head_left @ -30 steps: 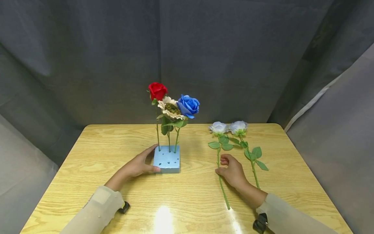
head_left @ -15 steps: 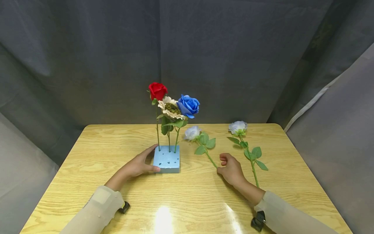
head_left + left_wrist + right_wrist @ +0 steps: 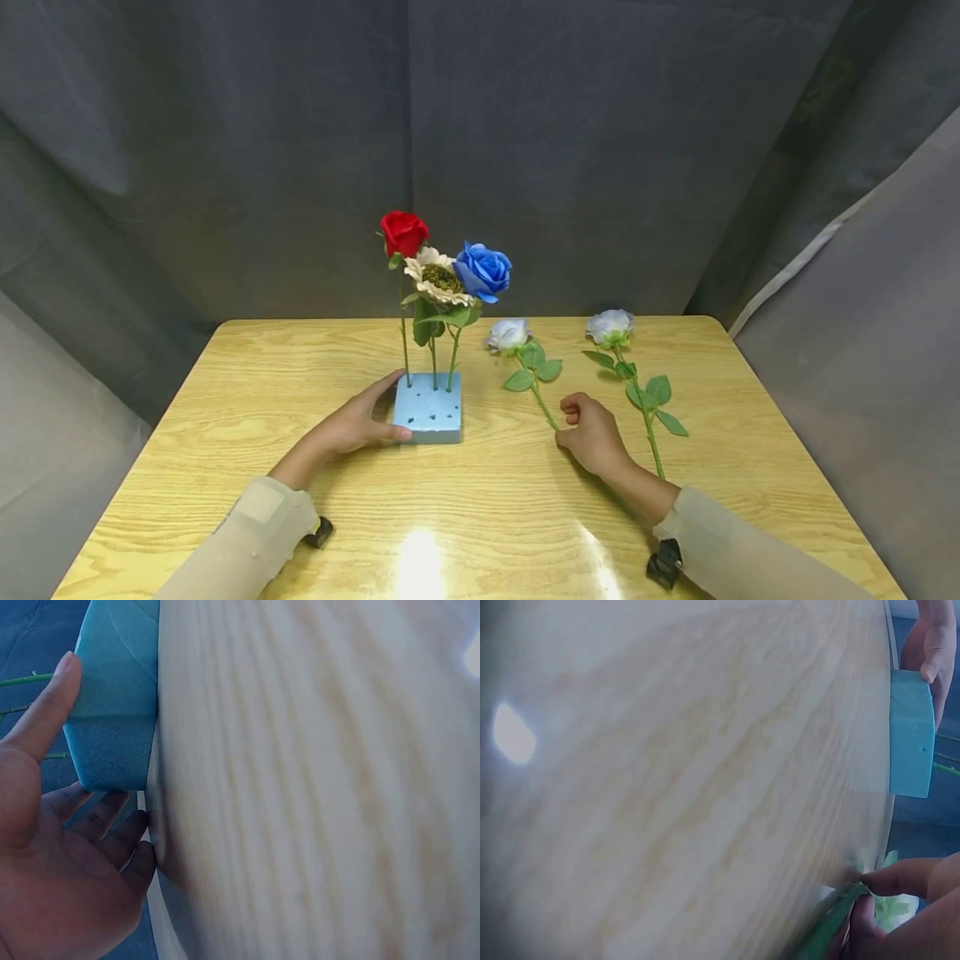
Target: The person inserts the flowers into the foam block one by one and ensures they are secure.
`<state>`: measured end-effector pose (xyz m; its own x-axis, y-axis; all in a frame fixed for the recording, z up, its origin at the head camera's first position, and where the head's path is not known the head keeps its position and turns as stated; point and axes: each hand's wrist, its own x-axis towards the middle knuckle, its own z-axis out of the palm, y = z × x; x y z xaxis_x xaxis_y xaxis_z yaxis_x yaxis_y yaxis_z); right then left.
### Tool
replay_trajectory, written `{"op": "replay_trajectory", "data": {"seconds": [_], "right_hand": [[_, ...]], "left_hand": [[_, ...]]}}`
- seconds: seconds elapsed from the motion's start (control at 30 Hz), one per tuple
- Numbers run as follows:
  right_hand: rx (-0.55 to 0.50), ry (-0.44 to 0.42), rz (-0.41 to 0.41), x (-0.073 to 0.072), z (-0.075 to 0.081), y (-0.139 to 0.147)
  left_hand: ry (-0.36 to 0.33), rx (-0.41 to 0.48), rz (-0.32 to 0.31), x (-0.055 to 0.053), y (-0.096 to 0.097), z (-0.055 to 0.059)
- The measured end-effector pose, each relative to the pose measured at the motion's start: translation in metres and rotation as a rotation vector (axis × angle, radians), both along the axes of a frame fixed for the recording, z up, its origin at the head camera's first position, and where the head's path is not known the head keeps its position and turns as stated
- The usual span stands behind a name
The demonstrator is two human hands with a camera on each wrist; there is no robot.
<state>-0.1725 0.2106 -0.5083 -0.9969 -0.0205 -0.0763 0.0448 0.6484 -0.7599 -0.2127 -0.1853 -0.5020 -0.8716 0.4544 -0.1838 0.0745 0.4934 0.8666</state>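
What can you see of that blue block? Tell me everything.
The blue block is squat, with a roughly square top dotted with small holes; it looks like foam. It lies flat on the wooden table. A red flower, a cream flower and a blue flower stand in a row along its far edge; holes nearer the front are unfilled. The person's left grip holds its left side, thumb near the front corner.

Left grip [image 3: 362, 425] clasping, right grip [image 3: 596, 437] seemingly pinching
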Motion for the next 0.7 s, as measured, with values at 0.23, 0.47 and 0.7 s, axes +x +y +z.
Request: {"op": "replay_trajectory", "data": {"seconds": [0.23, 0.47, 0.7], "right_hand": [[0.019, 0.013, 0.006, -0.003, 0.001, 0.003], [-0.094, -0.055, -0.015, -0.010, 0.005, 0.011], [-0.193, -0.151, -0.004, -0.016, 0.013, 0.019]], "left_hand": [[0.010, -0.007, 0.002, 0.000, 0.000, -0.001], [0.009, -0.019, 0.003, -0.001, -0.001, -0.002], [0.001, -0.021, 0.007, -0.001, 0.000, -0.002]]}}
